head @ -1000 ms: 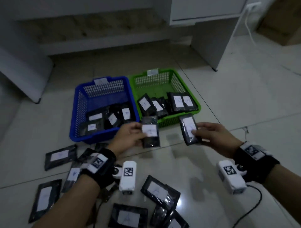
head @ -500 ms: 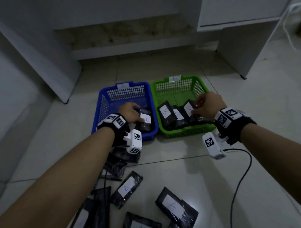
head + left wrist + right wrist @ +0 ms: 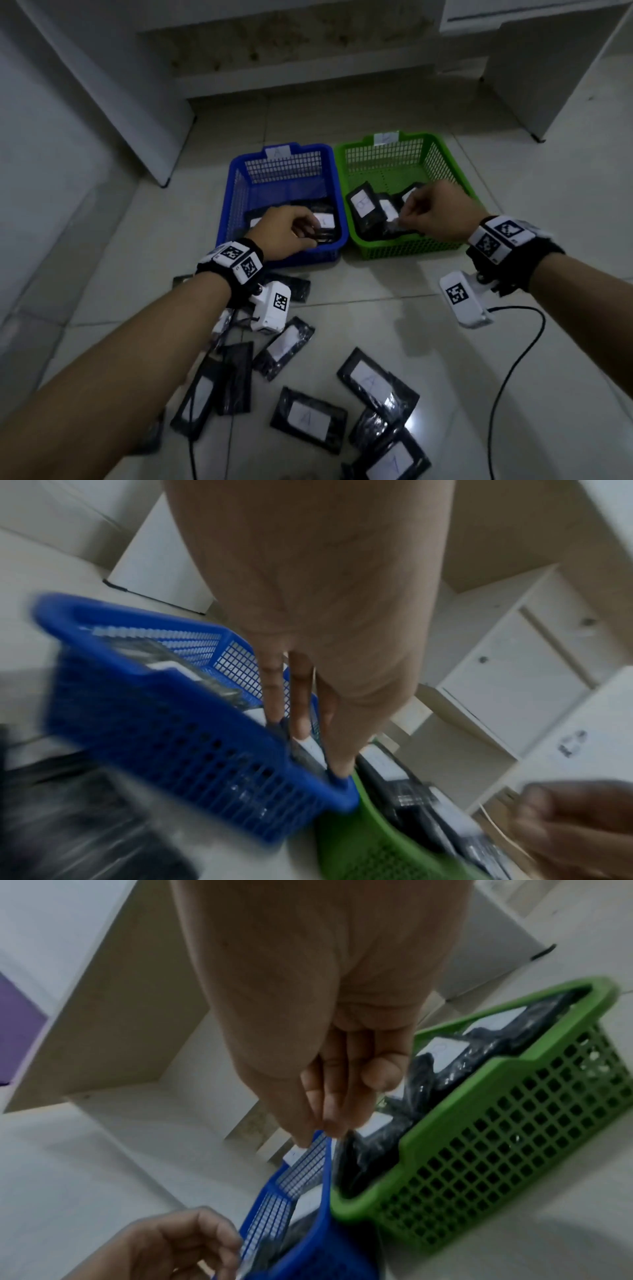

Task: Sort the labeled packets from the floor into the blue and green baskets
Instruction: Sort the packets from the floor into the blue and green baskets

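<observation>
The blue basket (image 3: 236, 192) and the green basket (image 3: 411, 248) stand side by side on the tiled floor, each with black packets bearing white labels inside. My left hand (image 3: 310, 228) reaches into the blue basket (image 3: 171, 737). Its fingers are fairly straight and their tips touch a labeled packet (image 3: 323, 221) lying there. My right hand (image 3: 406, 219) hovers over the packets (image 3: 363, 204) in the green basket (image 3: 496, 1137). In the right wrist view my right hand (image 3: 329, 1123) has straight fingers with nothing between them. Several more labeled packets (image 3: 308, 416) lie on the floor near me.
A black cable (image 3: 513, 370) loops over the floor at the right. White furniture panels stand at the left (image 3: 164, 130) and right (image 3: 534, 85) behind the baskets. A low ledge (image 3: 308, 78) runs along the back wall.
Both hands carried packets from above the floor pile forward to the baskets. The packets now lie in the baskets and the fingers have loosened.
</observation>
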